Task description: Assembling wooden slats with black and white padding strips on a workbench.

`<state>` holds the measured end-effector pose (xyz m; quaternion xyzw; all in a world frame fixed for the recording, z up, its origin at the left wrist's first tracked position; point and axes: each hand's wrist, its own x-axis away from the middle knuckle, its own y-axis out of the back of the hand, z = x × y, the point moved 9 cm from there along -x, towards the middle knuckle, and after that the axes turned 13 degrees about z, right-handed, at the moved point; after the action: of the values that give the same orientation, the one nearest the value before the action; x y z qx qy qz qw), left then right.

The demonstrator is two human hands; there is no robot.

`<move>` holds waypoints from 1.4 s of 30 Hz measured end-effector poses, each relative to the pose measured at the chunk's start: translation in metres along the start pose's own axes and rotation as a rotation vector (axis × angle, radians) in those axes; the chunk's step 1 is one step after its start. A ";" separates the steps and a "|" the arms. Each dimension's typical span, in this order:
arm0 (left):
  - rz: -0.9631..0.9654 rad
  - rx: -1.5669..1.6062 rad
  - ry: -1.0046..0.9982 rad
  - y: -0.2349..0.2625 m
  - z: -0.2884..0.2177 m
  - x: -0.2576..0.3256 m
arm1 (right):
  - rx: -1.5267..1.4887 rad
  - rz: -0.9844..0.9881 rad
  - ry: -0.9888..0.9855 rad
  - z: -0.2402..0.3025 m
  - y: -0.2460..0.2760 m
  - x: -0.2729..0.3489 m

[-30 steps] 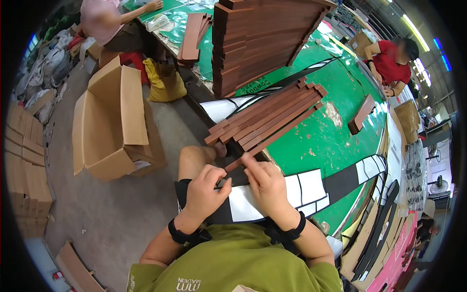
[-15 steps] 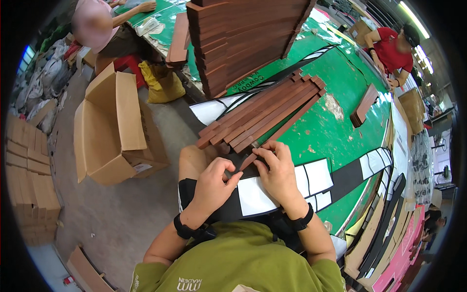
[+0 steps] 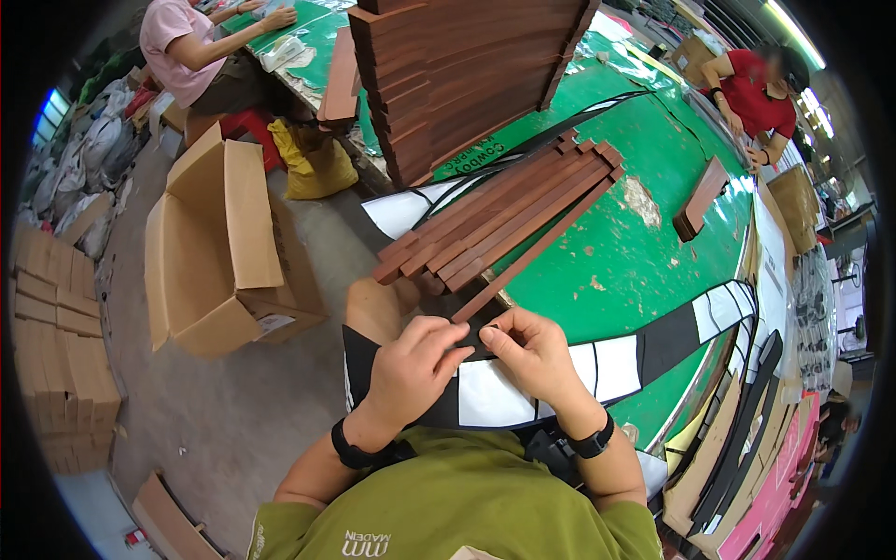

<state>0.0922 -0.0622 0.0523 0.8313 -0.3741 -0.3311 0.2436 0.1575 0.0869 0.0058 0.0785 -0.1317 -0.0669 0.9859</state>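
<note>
Reddish-brown and thin, one strip (image 3: 523,265) slants past the edge of the green table (image 3: 597,289) beside the stacked brown strips (image 3: 509,213), its near end at your left hand's fingertips. Your left hand (image 3: 411,371) is half curled, thumb close to the index finger — I cannot tell whether it pinches the strip. Your right hand (image 3: 537,357), just beside it, has thumb and index nearly together; its hold is unclear too. A black band with white panels (image 3: 495,394) runs beneath both hands — and onto the table.
</note>
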 end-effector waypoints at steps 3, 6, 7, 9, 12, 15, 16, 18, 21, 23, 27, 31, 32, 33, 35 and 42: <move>0.002 -0.028 -0.009 0.001 0.001 0.002 | 0.275 -0.041 0.217 0.032 0.002 0.003; -0.019 0.013 0.055 0.004 0.010 0.001 | 0.475 -0.113 0.363 0.041 -0.004 0.005; -0.043 0.027 0.076 0.005 0.012 0.001 | 0.474 -0.112 0.365 0.042 -0.006 0.004; -0.040 0.086 0.133 0.004 0.019 0.002 | 0.832 -0.369 0.231 0.048 0.003 0.007; -0.032 0.225 0.228 0.003 0.028 -0.003 | 0.855 -0.318 0.266 0.052 0.016 -0.002; -0.007 0.306 0.286 -0.008 0.036 -0.007 | 0.908 -0.280 0.377 0.043 0.014 -0.007; 0.010 0.303 0.311 -0.013 0.041 -0.008 | 0.923 -0.284 0.384 0.040 0.013 -0.009; 0.009 0.249 0.301 -0.019 0.043 -0.011 | 0.939 -0.308 0.402 0.042 0.013 -0.010; 0.016 0.154 0.286 -0.020 0.039 -0.011 | 0.890 -0.332 0.443 0.043 0.014 -0.012; 0.010 0.102 0.279 -0.019 0.038 -0.012 | 0.886 -0.345 0.446 0.044 0.014 -0.014; 0.003 0.108 0.286 -0.017 0.037 -0.016 | 0.883 -0.370 0.453 0.045 0.015 -0.013; 0.020 0.137 0.326 -0.017 0.037 -0.015 | 0.866 -0.378 0.457 0.043 0.015 -0.013; 0.021 0.138 0.326 -0.019 0.039 -0.015 | 0.867 -0.377 0.454 0.043 0.015 -0.013; -0.005 0.108 0.273 -0.018 0.038 -0.016 | 0.868 -0.377 0.451 0.043 0.014 -0.013; -0.031 0.079 0.219 -0.016 0.034 -0.017 | 0.868 -0.380 0.445 0.043 0.014 -0.012; 0.014 0.040 0.262 -0.017 0.032 -0.019 | 0.873 -0.399 0.455 0.044 0.012 -0.011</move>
<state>0.0674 -0.0425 0.0270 0.8695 -0.3514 -0.2106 0.2761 0.1368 0.0945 0.0468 0.5177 0.0877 -0.1734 0.8332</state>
